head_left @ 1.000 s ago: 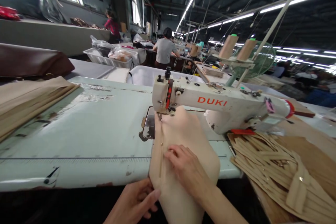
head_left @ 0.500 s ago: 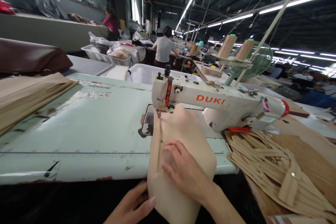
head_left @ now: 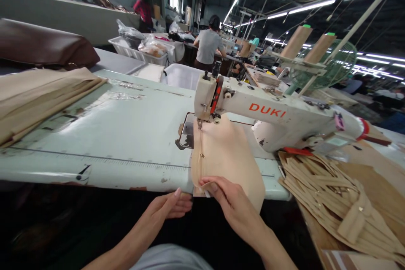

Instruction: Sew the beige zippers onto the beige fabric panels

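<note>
A beige panel of leather-like material lies under the presser foot of a white sewing machine marked DUKI. Along its left side runs a zipper with a small metal slider. My right hand pinches the near edge of the panel between thumb and fingers, lifting that edge into a fold. Beside the near left corner, at the table's front edge, my left hand has its fingers stretched out and thumb raised, holding nothing I can see.
Folded beige pieces and a brown leather item lie on the left. Zipper strips are heaped at right. Behind the machine stand a white bin and thread cones. A person in grey sits farther back.
My right hand has moved from lying flat on the panel to pinching its near edge, and the panel's near end is folded up. My left hand has come away from the panel's side.
</note>
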A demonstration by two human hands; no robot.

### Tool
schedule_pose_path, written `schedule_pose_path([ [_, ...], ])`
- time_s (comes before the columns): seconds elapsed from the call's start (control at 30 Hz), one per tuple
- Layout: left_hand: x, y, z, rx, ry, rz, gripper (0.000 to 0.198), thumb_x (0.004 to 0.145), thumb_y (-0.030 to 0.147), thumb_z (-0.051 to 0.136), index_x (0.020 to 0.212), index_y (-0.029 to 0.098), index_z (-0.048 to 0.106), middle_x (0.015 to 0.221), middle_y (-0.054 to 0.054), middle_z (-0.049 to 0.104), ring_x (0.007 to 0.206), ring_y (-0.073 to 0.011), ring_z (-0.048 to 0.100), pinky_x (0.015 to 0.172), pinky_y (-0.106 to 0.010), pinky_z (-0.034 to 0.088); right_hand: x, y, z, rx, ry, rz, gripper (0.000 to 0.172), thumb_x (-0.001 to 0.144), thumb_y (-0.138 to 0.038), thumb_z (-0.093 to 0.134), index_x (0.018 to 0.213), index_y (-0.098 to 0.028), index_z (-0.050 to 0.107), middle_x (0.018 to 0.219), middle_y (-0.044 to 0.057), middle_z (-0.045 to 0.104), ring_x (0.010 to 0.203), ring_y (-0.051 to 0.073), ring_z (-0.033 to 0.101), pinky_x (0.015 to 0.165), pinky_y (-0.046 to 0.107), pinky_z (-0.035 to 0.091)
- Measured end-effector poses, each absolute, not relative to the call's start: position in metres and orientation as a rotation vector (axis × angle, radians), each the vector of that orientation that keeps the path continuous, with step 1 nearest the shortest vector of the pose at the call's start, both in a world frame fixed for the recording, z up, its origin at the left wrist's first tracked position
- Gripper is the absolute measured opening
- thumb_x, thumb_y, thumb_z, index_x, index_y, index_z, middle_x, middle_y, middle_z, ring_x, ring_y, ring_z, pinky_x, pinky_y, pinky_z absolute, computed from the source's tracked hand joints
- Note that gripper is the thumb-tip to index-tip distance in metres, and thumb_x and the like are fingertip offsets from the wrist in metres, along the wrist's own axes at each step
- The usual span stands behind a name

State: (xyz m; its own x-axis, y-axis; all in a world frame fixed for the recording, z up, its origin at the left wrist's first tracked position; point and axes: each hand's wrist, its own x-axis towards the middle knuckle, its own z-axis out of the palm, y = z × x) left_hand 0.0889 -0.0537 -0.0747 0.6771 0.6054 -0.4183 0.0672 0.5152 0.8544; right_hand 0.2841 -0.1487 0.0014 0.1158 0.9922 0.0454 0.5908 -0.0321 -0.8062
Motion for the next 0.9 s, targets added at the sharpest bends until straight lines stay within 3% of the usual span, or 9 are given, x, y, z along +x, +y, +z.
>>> schedule_pose_path([
  [0.1,0.093,-0.056,-0.067,0.793,0.681,0.337,0.06,0.083,0.063,0.065,0.113,0.011,0.073,0.111,-0.015,0.074,0.111,-0.0318,0.066,0.104,-0.043,0.047,0.279,-0.149,0.0,-1.689,-1.585,0.698,0.027,0.104,-0.025,0.041,0.118,-0.026,0.064,0.115,0.0,0.068,0.108,0.013,0.063,0.098,0.026,0.048],
  [0.2,0.097,-0.059,-0.059,0.684,0.569,0.37,0.048,0.091,0.052,0.061,0.109,0.01,0.074,0.115,-0.016,0.072,0.117,-0.0331,0.063,0.108,-0.046,0.044,0.272,-0.151,-0.007,-1.643,-1.641,0.635,0.026,0.099,-0.016,0.049,0.119,-0.024,0.063,0.114,0.002,0.068,0.108,0.014,0.062,0.098,0.026,0.049],
  [0.3,0.1,-0.062,-0.059,0.677,0.509,0.397,0.043,0.096,0.046,0.054,0.112,0.01,0.073,0.118,-0.016,0.071,0.12,-0.0323,0.06,0.108,-0.046,0.043,0.266,-0.151,-0.019,-1.608,-1.707,0.479,0.036,0.087,-0.004,0.058,0.117,-0.022,0.062,0.115,0.005,0.066,0.108,0.017,0.06,0.095,0.029,0.051],
  [0.47,0.098,-0.061,-0.058,0.891,0.579,0.382,0.046,0.098,0.05,0.047,0.112,0.014,0.072,0.118,-0.013,0.07,0.114,-0.03,0.062,0.101,-0.043,0.048,0.259,-0.15,-0.036,-1.578,-1.752,0.022,0.04,0.084,0.005,0.044,0.114,-0.018,0.059,0.107,0.008,0.066,0.1,0.019,0.061,0.085,0.031,0.054],
  [0.67,0.086,-0.017,-0.041,2.103,0.601,0.436,0.028,0.096,0.044,0.055,0.104,0.023,0.07,0.099,-0.005,0.07,0.089,-0.022,0.065,0.085,-0.029,0.053,0.261,-0.141,-0.035,-1.5,-1.853,-0.313,0.025,0.096,-0.006,0.04,0.104,-0.017,0.062,0.087,0.006,0.069,0.083,0.016,0.065,0.076,0.027,0.055],
  [0.73,0.094,0.009,-0.039,2.412,0.642,0.582,0.033,0.096,0.043,0.055,0.121,0.023,0.064,0.12,-0.007,0.065,0.108,-0.0258,0.062,0.098,-0.035,0.048,0.261,-0.138,-0.039,-1.489,-1.85,-0.361,0.027,0.097,-0.008,0.037,0.098,-0.016,0.062,0.083,0.005,0.069,0.077,0.016,0.065,0.071,0.026,0.054],
  [0.8,0.108,0.034,-0.04,2.626,0.589,0.618,0.053,0.096,0.044,0.055,0.143,0.021,0.046,0.146,-0.011,0.049,0.132,-0.0312,0.046,0.112,-0.044,0.036,0.259,-0.134,-0.046,-1.479,-1.747,-0.405,0.028,0.097,-0.008,0.037,0.091,-0.017,0.062,0.076,0.003,0.068,0.07,0.014,0.064,0.065,0.025,0.052],
  [0.9,0.129,0.06,-0.044,2.799,0.426,0.521,0.069,0.096,0.048,0.054,0.154,0.021,0.03,0.157,-0.013,0.035,0.141,-0.0322,0.037,0.116,-0.047,0.03,0.256,-0.124,-0.059,-1.465,-1.606,-0.437,0.027,0.094,-0.005,0.041,0.083,-0.019,0.061,0.066,-0.001,0.065,0.06,0.011,0.063,0.059,0.022,0.05],
])
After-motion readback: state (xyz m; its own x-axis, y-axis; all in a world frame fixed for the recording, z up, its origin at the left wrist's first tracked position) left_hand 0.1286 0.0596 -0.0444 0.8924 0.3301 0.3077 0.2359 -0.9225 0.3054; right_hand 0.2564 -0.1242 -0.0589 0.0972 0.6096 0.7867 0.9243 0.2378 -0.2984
